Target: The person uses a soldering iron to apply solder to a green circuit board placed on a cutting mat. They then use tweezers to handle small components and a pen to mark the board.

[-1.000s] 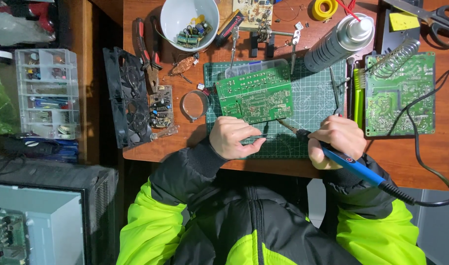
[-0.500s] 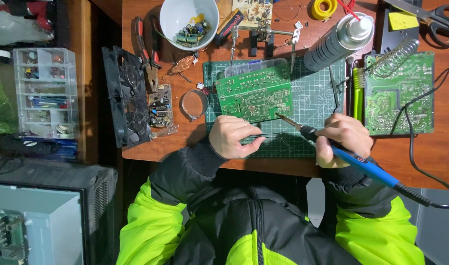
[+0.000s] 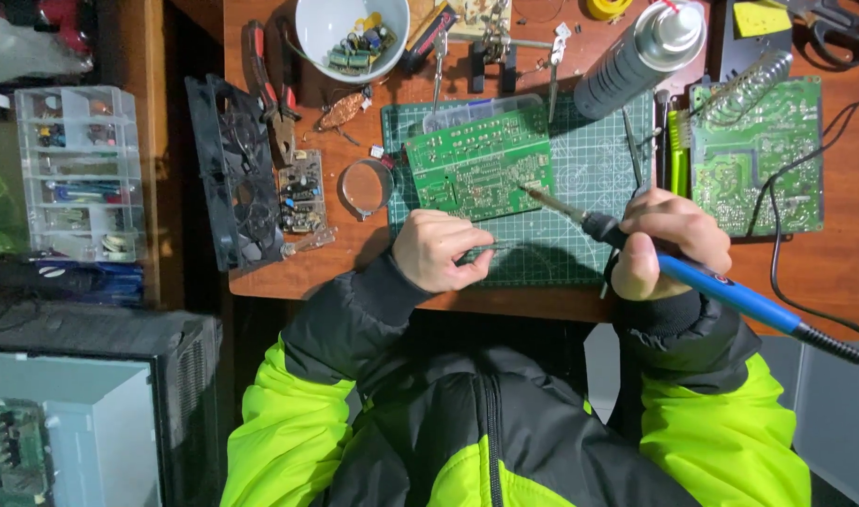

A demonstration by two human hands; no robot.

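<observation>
Right hand (image 3: 669, 242): clenched around a blue-handled soldering iron (image 3: 702, 280), tip touching the board.
Left hand (image 3: 441, 250): pinched thin metal tweezers (image 3: 493, 248).
Green rectangular circuit board (image 3: 479, 167): lay on the green cutting mat (image 3: 589, 178).

The green cutting mat (image 3: 580, 253) is bare near the desk's front edge; the grey spray can (image 3: 636, 61) and white bowl (image 3: 331, 28) crowd the back edge.

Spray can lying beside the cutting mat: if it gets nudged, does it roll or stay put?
The spray can lies on its side on the wooden desk, so its round body would probably roll if pushed sideways. The cutting mat edge and the tools beside it might stop it quickly. It looks like metal, likely rigid and smooth to grip.
</observation>
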